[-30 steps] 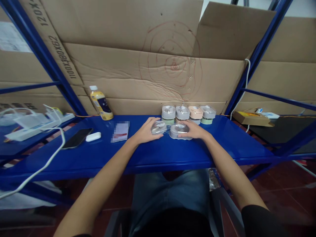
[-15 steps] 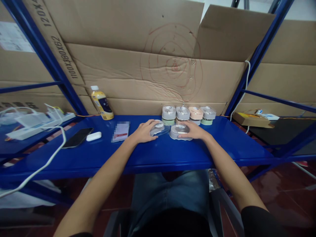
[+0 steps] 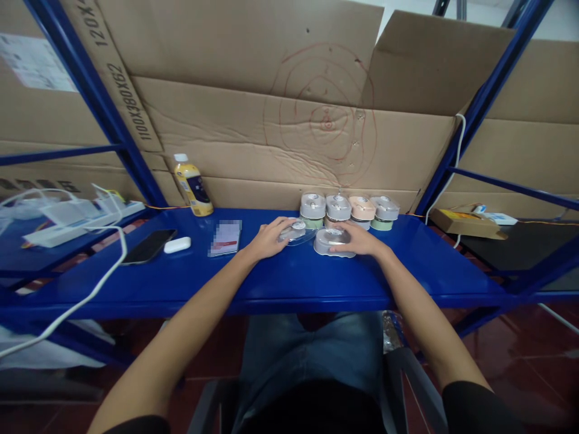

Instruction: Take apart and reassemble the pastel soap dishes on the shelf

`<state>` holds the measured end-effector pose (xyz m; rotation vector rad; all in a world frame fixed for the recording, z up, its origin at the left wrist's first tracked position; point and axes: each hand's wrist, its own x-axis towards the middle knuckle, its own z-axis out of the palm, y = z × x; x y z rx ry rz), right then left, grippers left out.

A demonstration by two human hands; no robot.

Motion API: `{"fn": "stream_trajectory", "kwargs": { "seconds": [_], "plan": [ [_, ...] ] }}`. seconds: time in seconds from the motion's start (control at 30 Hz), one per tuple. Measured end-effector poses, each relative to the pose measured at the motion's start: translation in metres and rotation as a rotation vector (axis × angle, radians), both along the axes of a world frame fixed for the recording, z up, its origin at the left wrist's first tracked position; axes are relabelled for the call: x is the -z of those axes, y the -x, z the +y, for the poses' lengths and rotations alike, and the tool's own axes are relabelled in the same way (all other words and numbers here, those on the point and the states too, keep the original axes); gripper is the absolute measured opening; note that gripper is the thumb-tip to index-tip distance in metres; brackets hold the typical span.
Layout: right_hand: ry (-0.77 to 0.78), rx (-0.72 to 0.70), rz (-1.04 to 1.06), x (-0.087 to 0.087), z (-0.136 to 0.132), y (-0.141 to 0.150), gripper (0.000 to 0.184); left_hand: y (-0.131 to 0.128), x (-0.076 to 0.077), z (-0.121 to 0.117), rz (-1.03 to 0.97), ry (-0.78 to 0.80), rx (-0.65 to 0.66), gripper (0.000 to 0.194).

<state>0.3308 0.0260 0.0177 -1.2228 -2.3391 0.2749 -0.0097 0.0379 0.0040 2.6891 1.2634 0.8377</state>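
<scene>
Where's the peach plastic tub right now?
Head view, back row on the blue steel shelf: the peach round plastic tub stands third from left, just beyond the person's right hand.

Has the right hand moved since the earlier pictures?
No. The right hand is in the same place on the grey tub, judged against the row of tubs behind it. Only the camera view has shifted slightly.

The left hand [image 3: 270, 238] has tilted the clear plastic container [image 3: 295, 232] flatter.
</scene>
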Motion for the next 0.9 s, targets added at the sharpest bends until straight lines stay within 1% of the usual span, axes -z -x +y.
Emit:
{"fn": "stream_trajectory", "kwargs": {
  "seconds": [0.23,0.47,0.53,0.7,0.77,0.9],
  "plan": [
    [-0.014,-0.015,0.006,0.0,0.0,0.0,0.08,-0.001,0.001,0.001,-0.05,0.001,-0.004,0.065],
    [0.005,0.008,-0.001,-0.002,-0.001,0.0,0.081,0.003,0.002,0.006,-0.041,0.001,-0.05,0.056],
    [0.008,0.007,-0.002,-0.002,-0.001,0.0,0.082,0.003,0.002,0.005,-0.02,-0.004,-0.057,0.054],
    [-0.001,0.0,0.01,-0.003,-0.002,0.0,0.08,0.002,0.001,0.002,0.038,-0.018,-0.051,0.052],
    [0.005,0.002,0.007,-0.003,-0.003,0.0,0.08,0.003,0.0,0.004,-0.009,-0.03,-0.053,0.052],
    [0.013,0.011,0.006,-0.004,-0.004,0.001,0.082,0.01,-0.001,0.011,-0.201,-0.088,-0.014,0.052]
  ]
}}
